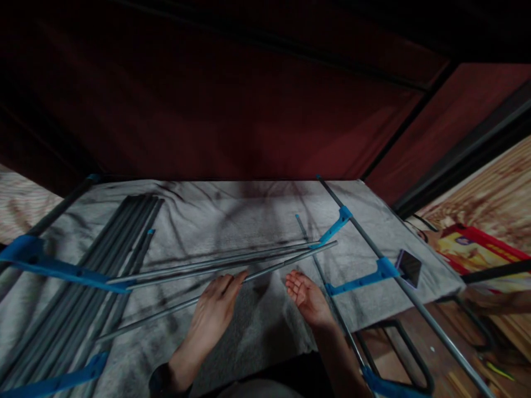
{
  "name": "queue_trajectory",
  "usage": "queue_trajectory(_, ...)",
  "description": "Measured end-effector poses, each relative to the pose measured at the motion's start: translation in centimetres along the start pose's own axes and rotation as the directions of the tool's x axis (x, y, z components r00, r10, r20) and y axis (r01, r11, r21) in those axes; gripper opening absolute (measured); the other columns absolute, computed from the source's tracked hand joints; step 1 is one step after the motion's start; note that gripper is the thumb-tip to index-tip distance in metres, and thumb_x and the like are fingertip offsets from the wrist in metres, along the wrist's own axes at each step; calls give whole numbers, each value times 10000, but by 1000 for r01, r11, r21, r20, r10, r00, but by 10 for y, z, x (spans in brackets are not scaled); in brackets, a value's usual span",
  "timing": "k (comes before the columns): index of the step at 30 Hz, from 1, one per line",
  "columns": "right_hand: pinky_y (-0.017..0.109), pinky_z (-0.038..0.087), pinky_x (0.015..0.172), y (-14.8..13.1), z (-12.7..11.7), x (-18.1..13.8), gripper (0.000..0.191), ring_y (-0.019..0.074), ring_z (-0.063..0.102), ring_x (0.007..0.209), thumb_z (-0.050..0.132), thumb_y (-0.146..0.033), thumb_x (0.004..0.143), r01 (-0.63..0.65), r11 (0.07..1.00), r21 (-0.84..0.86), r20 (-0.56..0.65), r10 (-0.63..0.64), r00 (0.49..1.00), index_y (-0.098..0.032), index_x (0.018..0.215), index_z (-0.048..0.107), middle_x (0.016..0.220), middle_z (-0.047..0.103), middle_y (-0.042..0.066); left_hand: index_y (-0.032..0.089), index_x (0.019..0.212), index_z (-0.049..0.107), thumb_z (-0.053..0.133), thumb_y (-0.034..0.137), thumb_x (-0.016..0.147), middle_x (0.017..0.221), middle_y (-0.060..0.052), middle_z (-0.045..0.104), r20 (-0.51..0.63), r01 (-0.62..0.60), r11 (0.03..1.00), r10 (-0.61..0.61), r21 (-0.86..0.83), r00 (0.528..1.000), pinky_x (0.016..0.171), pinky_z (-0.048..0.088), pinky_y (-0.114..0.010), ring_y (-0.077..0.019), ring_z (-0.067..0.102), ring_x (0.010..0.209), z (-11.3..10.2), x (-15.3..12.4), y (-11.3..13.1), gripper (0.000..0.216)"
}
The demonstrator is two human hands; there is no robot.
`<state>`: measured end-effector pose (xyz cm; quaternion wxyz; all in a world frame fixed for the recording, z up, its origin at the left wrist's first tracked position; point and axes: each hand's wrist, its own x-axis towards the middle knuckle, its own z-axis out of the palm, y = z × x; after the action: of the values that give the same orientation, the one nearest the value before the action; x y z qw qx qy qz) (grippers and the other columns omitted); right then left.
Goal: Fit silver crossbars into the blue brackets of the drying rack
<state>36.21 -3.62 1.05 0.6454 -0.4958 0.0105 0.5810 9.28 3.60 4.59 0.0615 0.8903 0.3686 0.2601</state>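
A long thin metal tube [269, 269] slants across the middle, its right end higher than its left. My left hand [219, 301] is closed round it, palm down, near its centre. To the right of the tube, my right hand [306, 294] hovers with half-curled fingers, palm turned up, and holds nothing. Just beyond lie two thinner-looking tubes [207, 264], stretching between a blue plastic bracket [78, 275] at left and another blue bracket [335, 226] at right. The right-hand brackets are fitted onto two metal poles, the nearer blue bracket [360, 281] lying beside my right hand.
Several dark grey tubes [99, 260] lie in a bundle on the left of the grey cloth [249, 213]. A phone [410, 268] rests at the cloth's right edge. Behind stands a dark red fabric panel [232, 121]. A red and yellow package [477, 249] is at far right.
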Motion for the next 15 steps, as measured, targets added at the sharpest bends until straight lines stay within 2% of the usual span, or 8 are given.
queue_trajectory(3,307,575,777,-5,-5,3,272,189,741,860,882,-336,690,69,998,5,-10,-69,998,-235,911,758,949,811,53,256,1463,654,437,106,1040,1095,-66,759,58,4,999,-6,34,998,888,598,-375,-235,725,968,18,-8,-9,499)
queue_trajectory(7,367,601,891,-10,-13,9,333,228,766,998,879,-413,728,163,986,-24,-23,-164,986,-254,989,749,1057,820,71,256,1441,679,416,100,1030,1137,-80,772,107,33,997,-40,67,993,921,597,-412,-256,725,1009,37,-16,-15,512)
queue_trajectory(11,442,604,981,-9,-17,12,337,266,767,1082,886,-461,731,197,980,-25,-22,-198,980,-278,952,710,1071,817,71,244,1473,658,382,96,1036,1166,-88,771,197,54,996,-67,70,978,994,575,-440,-268,718,1073,43,-19,-14,538)
queue_trajectory(15,432,611,982,-4,-15,12,415,259,772,1092,896,-480,746,210,976,-62,31,-209,977,-265,1062,733,1144,820,78,254,1478,648,377,46,1008,1204,-88,769,228,46,998,-57,53,972,1050,554,-441,-261,713,1134,48,-21,-13,581)
